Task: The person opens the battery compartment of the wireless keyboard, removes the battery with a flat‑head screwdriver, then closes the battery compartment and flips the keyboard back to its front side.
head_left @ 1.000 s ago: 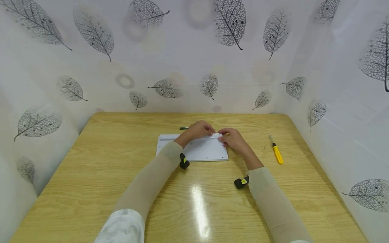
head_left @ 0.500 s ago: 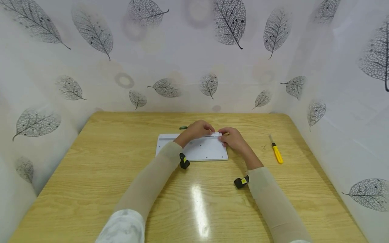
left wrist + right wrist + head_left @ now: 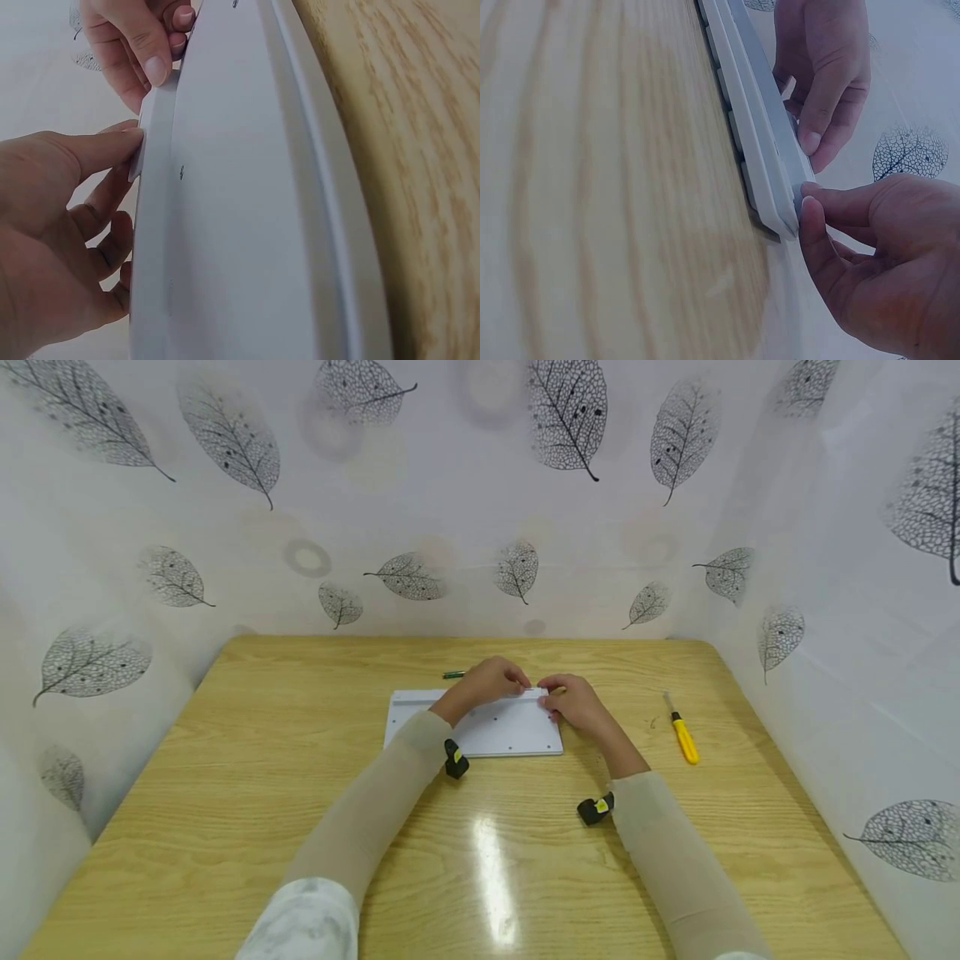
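A white keyboard (image 3: 502,735) lies face down, its screw-dotted underside up. Its keys (image 3: 736,133) show beneath the edge in the right wrist view. My left hand (image 3: 491,680) is at the far edge, where thumb and index finger pinch a thin white cover strip (image 3: 136,161) that juts slightly past the edge in the left wrist view. Close by, my right hand (image 3: 576,702) pinches the keyboard's far right corner between thumb and fingers. The two hands nearly meet, and their fingers hide part of the strip.
A small green cylinder (image 3: 453,675), battery-like, lies behind the keyboard, possibly partly hidden by the left hand. On the right rests a screwdriver (image 3: 684,739) with a yellow handle. The wooden table (image 3: 300,735) ends at a leaf-printed curtain (image 3: 450,510).
Both hands stay almost in place. A dark line along the strip between them, visible half a second ago, has faded from the head view.
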Action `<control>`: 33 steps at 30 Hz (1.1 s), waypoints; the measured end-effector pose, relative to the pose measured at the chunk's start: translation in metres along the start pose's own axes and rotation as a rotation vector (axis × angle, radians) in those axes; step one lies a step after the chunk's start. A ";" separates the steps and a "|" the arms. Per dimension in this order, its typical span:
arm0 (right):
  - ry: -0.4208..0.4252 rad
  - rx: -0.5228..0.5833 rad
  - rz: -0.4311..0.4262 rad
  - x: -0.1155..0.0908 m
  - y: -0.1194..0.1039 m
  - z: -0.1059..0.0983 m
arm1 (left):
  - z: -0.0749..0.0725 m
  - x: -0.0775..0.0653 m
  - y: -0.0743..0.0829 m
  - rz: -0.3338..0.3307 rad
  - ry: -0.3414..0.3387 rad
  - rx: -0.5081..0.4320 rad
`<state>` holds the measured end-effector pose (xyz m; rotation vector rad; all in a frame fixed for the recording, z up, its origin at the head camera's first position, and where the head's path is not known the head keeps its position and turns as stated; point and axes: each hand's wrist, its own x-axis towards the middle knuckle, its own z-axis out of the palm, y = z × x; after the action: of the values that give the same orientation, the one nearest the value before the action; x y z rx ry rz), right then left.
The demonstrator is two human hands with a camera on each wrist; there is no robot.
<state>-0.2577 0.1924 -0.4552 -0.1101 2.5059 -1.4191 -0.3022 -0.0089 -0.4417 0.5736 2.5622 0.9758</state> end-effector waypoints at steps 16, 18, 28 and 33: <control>0.004 -0.016 0.016 0.003 0.002 0.001 | 0.007 0.004 -0.011 0.030 0.006 -0.097; 0.003 -0.020 0.019 0.003 0.001 0.001 | 0.007 0.004 -0.011 0.023 0.008 -0.104; -0.002 -0.029 0.020 0.003 0.002 0.001 | 0.009 0.003 -0.010 -0.002 -0.002 -0.119; 0.004 -0.028 0.014 0.004 0.003 0.001 | 0.008 0.001 -0.010 0.018 0.007 -0.096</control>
<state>-0.2609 0.1924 -0.4588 -0.0945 2.5246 -1.3806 -0.3023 -0.0104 -0.4544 0.5688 2.5047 1.1020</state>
